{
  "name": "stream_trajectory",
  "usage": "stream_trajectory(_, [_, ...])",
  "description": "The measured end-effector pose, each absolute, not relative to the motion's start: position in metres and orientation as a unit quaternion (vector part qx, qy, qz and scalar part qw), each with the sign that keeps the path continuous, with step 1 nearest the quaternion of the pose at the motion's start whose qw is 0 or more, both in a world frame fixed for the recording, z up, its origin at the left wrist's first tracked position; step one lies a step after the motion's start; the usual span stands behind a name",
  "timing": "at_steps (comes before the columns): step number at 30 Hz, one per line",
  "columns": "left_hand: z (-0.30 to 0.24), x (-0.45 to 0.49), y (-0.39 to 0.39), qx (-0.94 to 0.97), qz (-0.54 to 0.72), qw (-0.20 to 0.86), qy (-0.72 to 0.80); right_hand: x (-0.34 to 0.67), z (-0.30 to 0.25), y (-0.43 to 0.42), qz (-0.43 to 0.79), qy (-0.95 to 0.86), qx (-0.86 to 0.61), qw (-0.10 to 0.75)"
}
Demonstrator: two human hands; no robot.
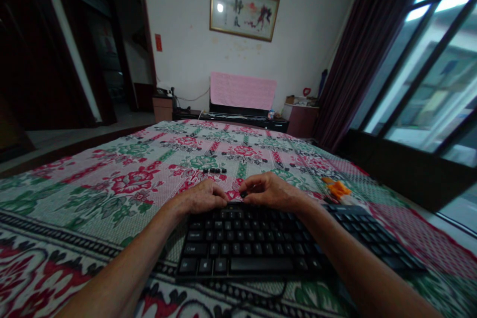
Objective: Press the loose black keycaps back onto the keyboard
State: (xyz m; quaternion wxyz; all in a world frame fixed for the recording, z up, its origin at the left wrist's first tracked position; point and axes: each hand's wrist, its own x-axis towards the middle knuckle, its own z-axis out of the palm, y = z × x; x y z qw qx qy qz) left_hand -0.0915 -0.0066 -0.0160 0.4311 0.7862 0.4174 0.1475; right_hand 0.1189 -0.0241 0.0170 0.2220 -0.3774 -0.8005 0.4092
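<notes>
A black computer keyboard [268, 243] lies on a floral mat [112, 194] right in front of me. My left hand [201, 197] rests on the keyboard's far edge with its fingers curled down onto the top key row. My right hand [270, 190] sits beside it, fingers pinched on a small black keycap [244, 194] at that same edge. A short row of loose black keycaps [215, 171] lies on the mat just beyond both hands.
A small orange tool [338, 189] lies on the mat to the right of the keyboard. Its cable [268, 298] loops near the front edge. A low cabinet with a pink cloth [242, 90] stands by the far wall; windows [428, 74] at right.
</notes>
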Motion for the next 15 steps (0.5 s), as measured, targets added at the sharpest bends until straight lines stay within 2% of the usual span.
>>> stream_trajectory(9, [-0.012,-0.091,-0.011,0.784,0.135,0.441,0.416,0.118,0.016,-0.023,0.361,-0.816,-0.389,0.229])
stream_trajectory(15, [-0.014,-0.091,-0.008,0.786,0.129,0.442,0.412,0.125,0.026,-0.022,0.239,-0.840,-0.433,0.226])
